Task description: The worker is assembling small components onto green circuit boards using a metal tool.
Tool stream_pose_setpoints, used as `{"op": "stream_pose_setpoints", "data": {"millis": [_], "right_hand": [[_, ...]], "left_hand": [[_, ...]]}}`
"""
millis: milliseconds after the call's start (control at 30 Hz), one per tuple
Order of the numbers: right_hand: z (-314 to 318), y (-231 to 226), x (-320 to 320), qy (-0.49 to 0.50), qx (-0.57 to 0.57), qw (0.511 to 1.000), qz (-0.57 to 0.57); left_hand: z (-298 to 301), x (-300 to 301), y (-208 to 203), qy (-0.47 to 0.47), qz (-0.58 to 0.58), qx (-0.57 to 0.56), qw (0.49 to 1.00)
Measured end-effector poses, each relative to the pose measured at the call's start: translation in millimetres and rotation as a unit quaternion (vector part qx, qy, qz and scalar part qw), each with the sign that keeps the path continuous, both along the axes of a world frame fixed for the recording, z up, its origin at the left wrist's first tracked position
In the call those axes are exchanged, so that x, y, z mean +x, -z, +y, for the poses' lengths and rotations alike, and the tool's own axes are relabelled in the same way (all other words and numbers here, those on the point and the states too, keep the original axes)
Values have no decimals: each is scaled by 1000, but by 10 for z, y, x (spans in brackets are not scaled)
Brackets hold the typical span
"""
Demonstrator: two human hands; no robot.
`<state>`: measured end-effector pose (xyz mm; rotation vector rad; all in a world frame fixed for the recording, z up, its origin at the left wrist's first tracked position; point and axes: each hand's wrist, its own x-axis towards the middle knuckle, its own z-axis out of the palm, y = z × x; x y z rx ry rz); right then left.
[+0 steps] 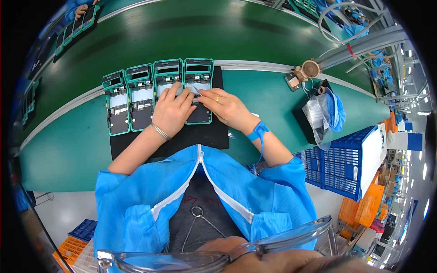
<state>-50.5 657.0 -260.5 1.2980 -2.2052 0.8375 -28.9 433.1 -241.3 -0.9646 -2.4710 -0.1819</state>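
Four teal-framed device housings stand side by side on a black mat [182, 139]. Each has a window at the far end, small electronic parts and a white panel in the middle, and a dark lower section. Over the third housing [168, 67] and the rightmost housing [199, 116] rests my left hand [173, 111], its fingers stretched out and apart, the tips on the rightmost one. My right hand [230, 109] pinches a thin pointed tool [196, 90], its tip over the white panel of the rightmost housing. Fingers partly hide the tool and the parts beneath.
Beyond the green bench [268, 98] runs a green conveyor belt [255, 34]. Right of the mat stand a small brown fan [311, 68] and a black bin [304, 116] with plastic bags. A blue crate [334, 161] is lower right. At far left, another person's hand [81, 11] touches similar housings.
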Motion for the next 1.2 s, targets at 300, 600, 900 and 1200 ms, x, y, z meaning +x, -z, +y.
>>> {"op": "stream_pose_setpoints", "data": {"millis": [300, 600, 900, 1200], "right_hand": [[-87, 34, -55, 3, 23, 999, 26], [-98, 50, -80, 4, 29, 999, 31], [-104, 44, -90, -1, 27, 999, 32], [-95, 47, -106, -5, 26, 1000, 9]], "left_hand": [[-5, -7, 78, -6, -7, 11, 1000], [1, -6, 80, -8, -10, 10, 1000], [20, 0, -5, -24, -24, 1, 999], [-13, 18, 36, -9, -22, 7, 1000]]}}
